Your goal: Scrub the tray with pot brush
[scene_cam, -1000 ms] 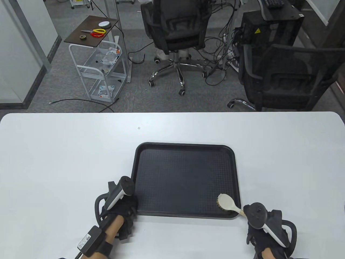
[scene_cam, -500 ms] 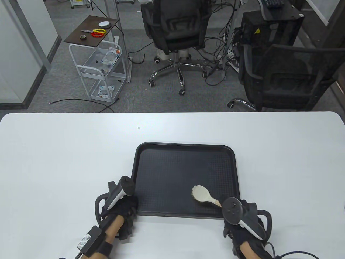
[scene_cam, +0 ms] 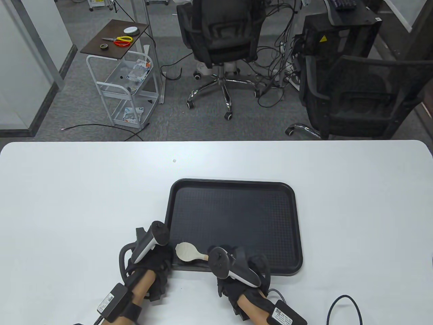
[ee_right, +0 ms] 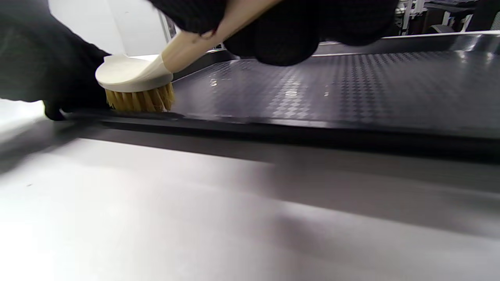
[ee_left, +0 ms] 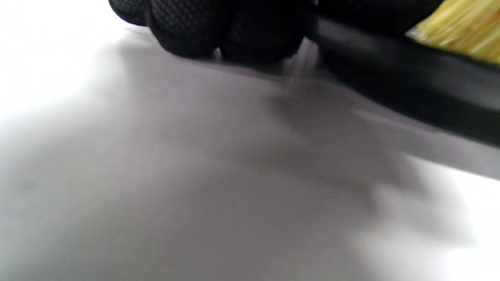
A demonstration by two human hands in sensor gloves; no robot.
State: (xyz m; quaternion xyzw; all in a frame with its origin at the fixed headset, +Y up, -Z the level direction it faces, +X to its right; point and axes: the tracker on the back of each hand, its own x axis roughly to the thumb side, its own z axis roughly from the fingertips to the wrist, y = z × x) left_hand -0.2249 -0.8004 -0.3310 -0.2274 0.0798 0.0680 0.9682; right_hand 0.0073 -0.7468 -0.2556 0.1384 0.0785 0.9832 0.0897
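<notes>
- Left hand (scene_cam: 154, 260): resting at the near left corner of the tray (scene_cam: 233, 189); fingers (ee_left: 218, 27) curled at that corner's rim, grip not discernible.
- Pot brush (scene_cam: 187, 252): bristles down on the tray floor at the near left corner, just beside the left hand.
- Right hand (scene_cam: 242, 271): at the tray's near rim, fingers (ee_right: 281, 35) wrapped around the brush handle.
- Tray: flat on the white surface (scene_cam: 67, 189).

Overhead table view, low close wrist views, sharing tray (scene_cam: 233, 189) edge
</notes>
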